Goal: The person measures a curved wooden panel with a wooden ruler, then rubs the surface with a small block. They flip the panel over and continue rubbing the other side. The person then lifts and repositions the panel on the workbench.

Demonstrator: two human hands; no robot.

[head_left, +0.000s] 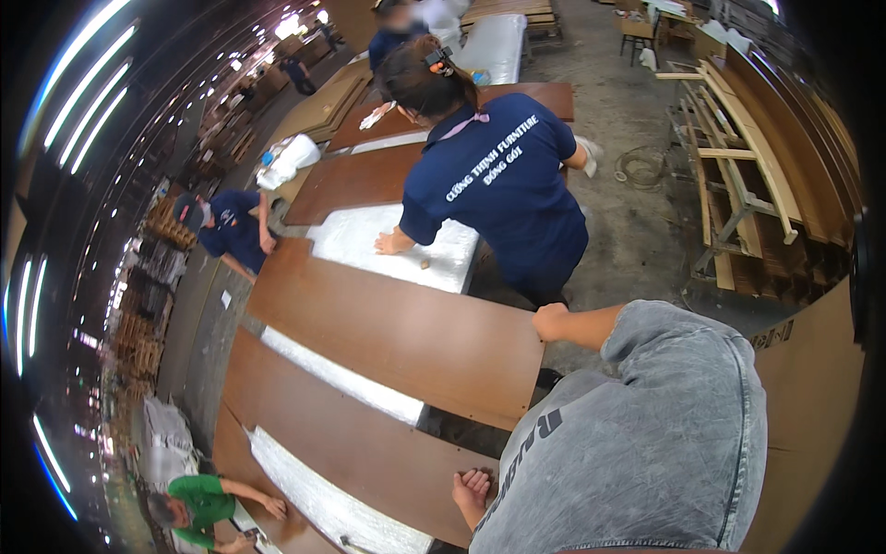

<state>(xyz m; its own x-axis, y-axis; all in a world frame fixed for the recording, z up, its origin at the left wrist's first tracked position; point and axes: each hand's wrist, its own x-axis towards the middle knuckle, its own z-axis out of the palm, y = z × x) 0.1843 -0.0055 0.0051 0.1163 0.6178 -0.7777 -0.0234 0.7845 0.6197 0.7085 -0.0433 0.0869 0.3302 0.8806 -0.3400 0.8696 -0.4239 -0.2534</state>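
Note:
My right hand (pixel 552 322) is closed on the near right corner of a long brown panel (pixel 397 323). Lower down, my left hand (pixel 472 487) is curled with its fingers together, over the right end of a second brown panel (pixel 369 415); I see nothing in it. My grey shirt fills the lower right. White wrapped sheets (pixel 341 374) show between the panels. At the far end of the panel in my right hand stands a person in a cap (pixel 235 226), hands near its edge.
A co-worker in a navy shirt (pixel 503 175) leans over a white wrapped panel (pixel 360 242), one hand on it. Someone in a green shirt (pixel 203 508) works at lower left. A rack of long boards (pixel 748 157) stands at right, beside a large cardboard sheet (pixel 803 388).

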